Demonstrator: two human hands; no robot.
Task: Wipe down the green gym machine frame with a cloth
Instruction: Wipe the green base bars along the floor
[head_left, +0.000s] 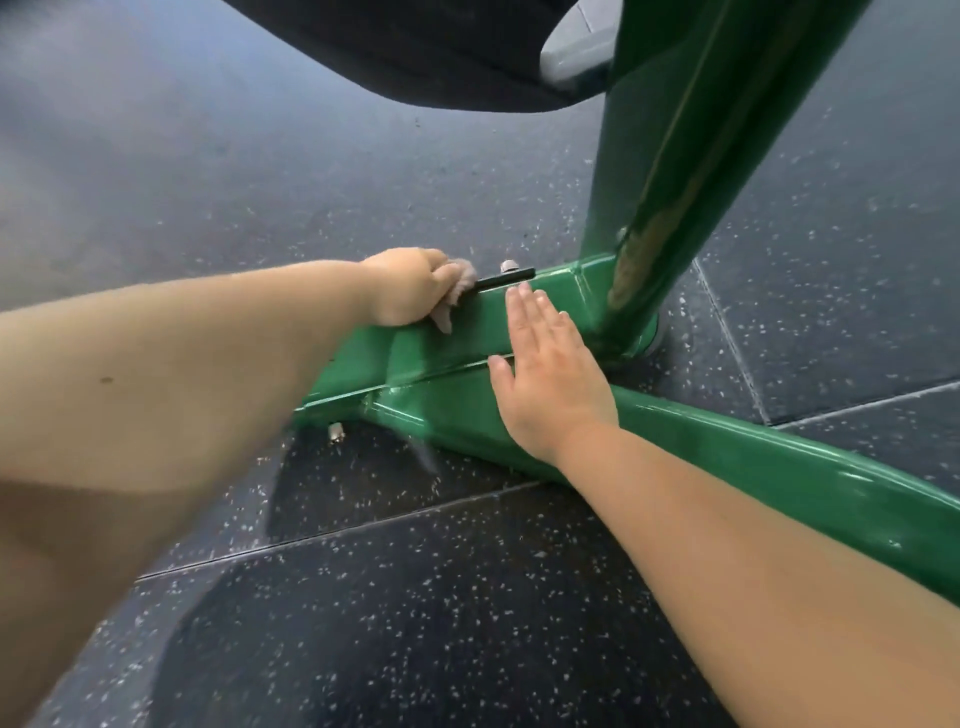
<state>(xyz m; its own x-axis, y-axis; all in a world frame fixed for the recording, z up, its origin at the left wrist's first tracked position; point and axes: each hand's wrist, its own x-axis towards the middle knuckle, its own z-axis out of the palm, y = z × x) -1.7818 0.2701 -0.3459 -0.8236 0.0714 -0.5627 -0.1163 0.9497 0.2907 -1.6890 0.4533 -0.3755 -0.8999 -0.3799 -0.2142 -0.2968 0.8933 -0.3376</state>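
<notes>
The green gym machine frame (727, 457) lies low on the floor, with a thick green upright post (675, 171) rising at the right. My left hand (410, 288) grips a small pinkish cloth (457, 293) and holds it against the top edge of the base bar, left of a black strip and a bolt (508, 267). My right hand (545, 374) rests flat on the base bar with fingers straight, close to the foot of the post.
Dark speckled rubber floor tiles (415, 597) surround the frame. A black padded part (415, 52) hangs overhead at the top, with a grey rounded piece (576, 47) beside the post. A second bolt (335, 431) sticks out low on the frame's left.
</notes>
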